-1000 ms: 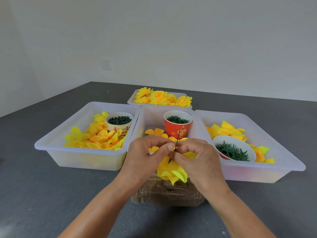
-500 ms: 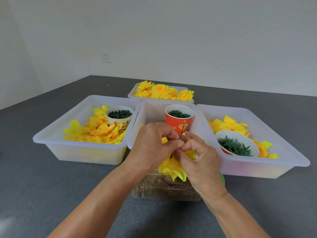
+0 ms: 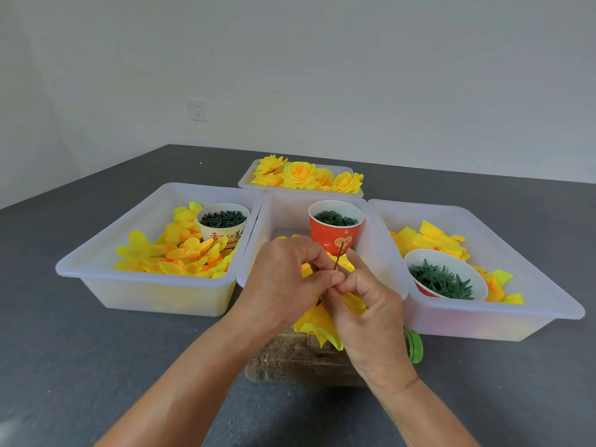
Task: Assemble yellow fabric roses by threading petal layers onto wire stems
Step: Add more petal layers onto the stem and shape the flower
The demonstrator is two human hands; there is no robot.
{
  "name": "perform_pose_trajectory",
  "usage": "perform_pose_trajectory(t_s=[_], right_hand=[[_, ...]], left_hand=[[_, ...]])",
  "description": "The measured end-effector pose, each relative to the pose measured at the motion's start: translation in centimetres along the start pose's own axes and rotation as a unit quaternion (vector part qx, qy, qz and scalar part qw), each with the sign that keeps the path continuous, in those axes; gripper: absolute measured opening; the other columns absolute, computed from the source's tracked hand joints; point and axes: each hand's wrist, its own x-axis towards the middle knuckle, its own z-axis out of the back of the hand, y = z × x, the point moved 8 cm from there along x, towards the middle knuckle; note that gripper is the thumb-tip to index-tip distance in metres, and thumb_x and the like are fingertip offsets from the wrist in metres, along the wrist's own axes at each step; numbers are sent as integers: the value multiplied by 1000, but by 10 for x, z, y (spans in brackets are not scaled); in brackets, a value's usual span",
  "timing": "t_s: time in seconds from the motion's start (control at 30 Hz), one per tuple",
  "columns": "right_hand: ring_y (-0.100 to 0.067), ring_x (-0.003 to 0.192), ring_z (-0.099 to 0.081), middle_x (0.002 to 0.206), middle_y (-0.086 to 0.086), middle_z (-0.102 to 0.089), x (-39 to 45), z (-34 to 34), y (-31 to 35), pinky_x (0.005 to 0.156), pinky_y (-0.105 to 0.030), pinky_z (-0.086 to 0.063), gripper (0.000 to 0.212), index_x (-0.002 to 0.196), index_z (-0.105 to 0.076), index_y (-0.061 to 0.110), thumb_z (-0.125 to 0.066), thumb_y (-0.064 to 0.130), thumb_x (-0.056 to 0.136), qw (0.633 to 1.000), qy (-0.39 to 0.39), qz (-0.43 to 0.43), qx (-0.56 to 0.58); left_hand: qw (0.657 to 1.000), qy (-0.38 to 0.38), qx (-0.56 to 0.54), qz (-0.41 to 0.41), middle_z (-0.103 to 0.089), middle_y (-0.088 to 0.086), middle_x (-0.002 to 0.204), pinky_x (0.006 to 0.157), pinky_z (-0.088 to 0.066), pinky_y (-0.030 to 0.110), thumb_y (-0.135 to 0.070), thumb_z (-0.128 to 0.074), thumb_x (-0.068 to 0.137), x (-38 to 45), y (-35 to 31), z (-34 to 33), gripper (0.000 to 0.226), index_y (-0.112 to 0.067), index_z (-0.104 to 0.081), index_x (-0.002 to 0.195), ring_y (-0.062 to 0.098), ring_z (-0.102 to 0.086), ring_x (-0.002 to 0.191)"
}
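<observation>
Yellow fabric petal layers [image 3: 317,321] on thin dark wire stem [image 3: 339,257], pinched by left hand [image 3: 283,282] and right hand [image 3: 371,317] grip.

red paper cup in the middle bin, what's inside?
The red paper cup in the middle translucent plastic bin is filled near its rim with small dark green rings. Only the top layer shows; what lies deeper is covered.

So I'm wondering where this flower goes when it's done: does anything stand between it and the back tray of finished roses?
Yes: the red cup in the middle bin stands directly between the held flower and the back tray.
</observation>
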Motion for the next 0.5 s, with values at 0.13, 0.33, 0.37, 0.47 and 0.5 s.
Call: perform_pose_trajectory(t_s=[0.13,0.33,0.37,0.47,0.5], right_hand=[[1,125,-46,92,21,-71,1,5,-2,105,-35,-36,18,62,-64,24,-76,19,75,999,20,-43,-13],[-2,121,-49,95,10,-72,18,-4,0,111,-40,-31,24,71,-76,29,-72,6,77,967,195,-149,63],[-4,118,-51,94,10,-72,19,-6,0,111,-42,-32,22,71,-76,26,-73,4,75,961,210,-161,78],[-5,113,-57,99,9,-73,22,-6,2,105,-38,-38,17,64,-76,26,-76,9,68,956,218,-166,103],[-8,117,-55,102,8,-72,23,-5,2,107,-40,-36,11,64,-76,27,-77,16,64,959,215,-159,94]], left_hand=[[1000,5,7,2,-63,-11,66,62,-37,4,-12,-77,74,0,-2,1,31,-31,-59,57,1,-57,73],[999,37,25,10,-62,-16,63,61,-40,11,-14,-76,75,3,-4,1,28,-30,-60,58,3,-57,71],[999,43,23,10,-62,-16,64,61,-41,9,-13,-76,74,3,-4,1,28,-29,-60,58,1,-57,71],[999,40,13,4,-61,-16,63,62,-40,5,-10,-78,72,3,-5,2,31,-30,-59,58,-3,-57,69],[999,38,12,4,-61,-16,63,62,-40,5,-10,-78,71,3,-5,2,31,-31,-59,58,-3,-57,69]])
